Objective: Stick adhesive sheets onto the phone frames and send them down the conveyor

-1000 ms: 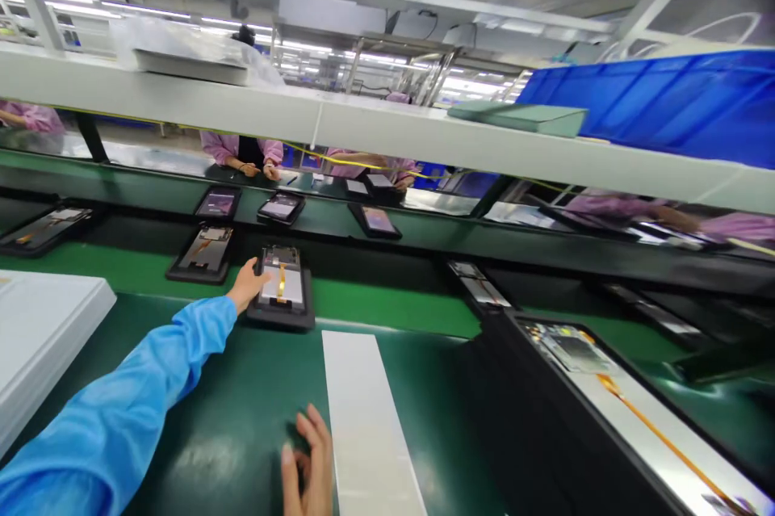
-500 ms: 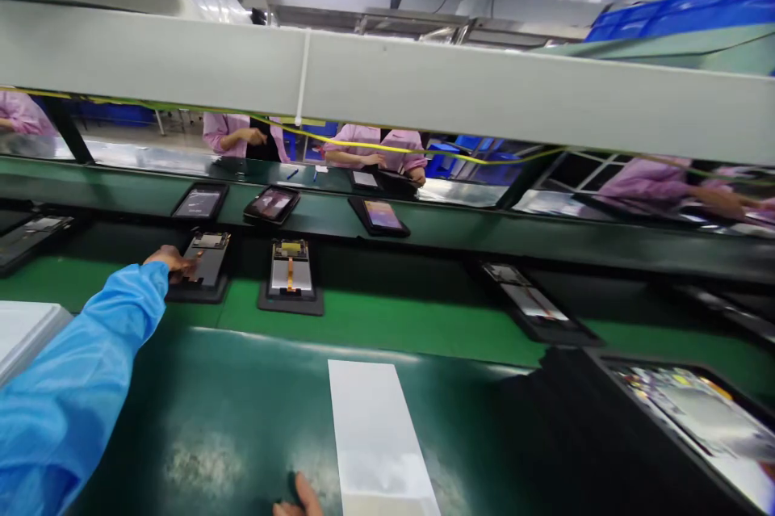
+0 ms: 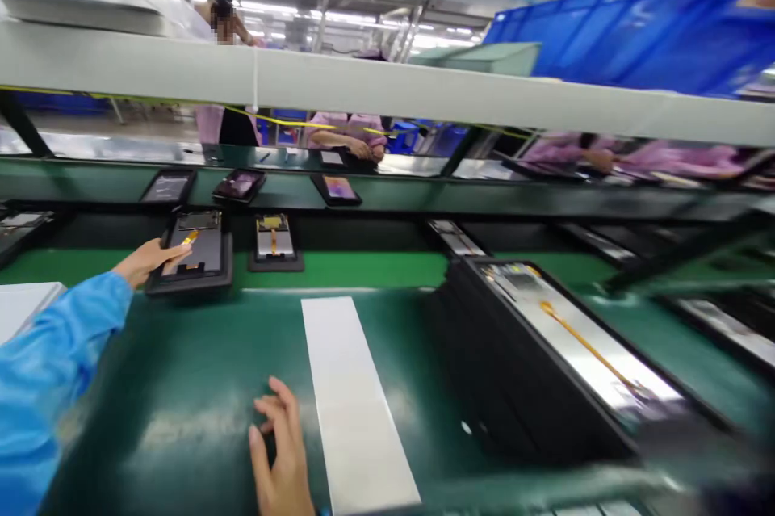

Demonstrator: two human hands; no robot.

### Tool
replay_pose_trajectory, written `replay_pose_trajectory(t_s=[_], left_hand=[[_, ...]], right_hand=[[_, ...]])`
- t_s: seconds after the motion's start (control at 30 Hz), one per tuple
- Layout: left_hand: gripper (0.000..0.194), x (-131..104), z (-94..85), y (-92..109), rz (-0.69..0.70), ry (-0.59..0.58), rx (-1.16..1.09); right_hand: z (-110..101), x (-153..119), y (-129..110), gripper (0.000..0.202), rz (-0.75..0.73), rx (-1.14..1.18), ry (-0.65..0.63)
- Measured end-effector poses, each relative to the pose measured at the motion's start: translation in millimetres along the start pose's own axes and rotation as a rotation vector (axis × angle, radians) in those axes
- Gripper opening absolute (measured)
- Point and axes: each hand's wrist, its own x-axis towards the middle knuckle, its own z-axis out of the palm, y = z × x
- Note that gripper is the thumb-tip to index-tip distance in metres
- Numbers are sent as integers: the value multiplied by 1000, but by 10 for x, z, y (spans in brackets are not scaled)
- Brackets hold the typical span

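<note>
Since half a second ago the left hand point(image 3: 148, 260) has drawn the black tray point(image 3: 192, 258) off the bright green belt point(image 3: 363, 267) toward the near dark green bench point(image 3: 199, 387); tray now straddles the bench edge, nearer the body, and the right hand point(image 3: 279, 459) shows more fully at bottom. Left hand: fingers laid over the tray's left rim, thumb side hidden, so a light pinch on the rim is likely but I cannot tell it is fully closed. Right hand: fingers loosely spread, resting on the bench beside the white strip point(image 3: 351, 395), holding nothing. A second tray point(image 3: 274, 243) sits on the belt just right of the first. Large black fixture point(image 3: 545, 354) with an orange flex cable stands at right. Judgement: tray is stiff and light, slides easily on the smooth mat; the bare panel inside, with its orange flex, looks fragile. Best taken by the tray rim, both long sides, never on the panel or cable.
</note>
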Motion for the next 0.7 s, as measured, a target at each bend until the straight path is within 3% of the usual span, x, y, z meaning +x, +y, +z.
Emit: replay_pose_trajectory(t_s=[0.07,0.17,0.23,0.3,0.43,0.57,0.63,0.7], left_hand=[[56,-478,41,-234,-27,-88,-20],[61,-1300,244,-692,-101,-126,-2],[64,-1795,429,-967,-121,-148,-12],[68,-2142,565,-1155,-115,-160,-4],[67,-2355,523,-1268,64,-139,283],[61,-2392,478,-1131,435,144,705],[51,-2494,660,-985,658,128,693],[41,-2635,973,-812,872,-9,621]], right_hand=[[-131,-127,-184,27,-6,-41,-72],[-470,-287,-323,25,-12,-139,-95],[-769,-307,-294,24,-44,-213,-47],[-1092,-216,-187,24,-78,-292,15],[-1611,203,110,23,-58,-512,38],[-1744,609,354,24,75,-718,-100],[-1708,732,444,22,113,-752,-131],[-1663,806,516,19,137,-769,-135]])
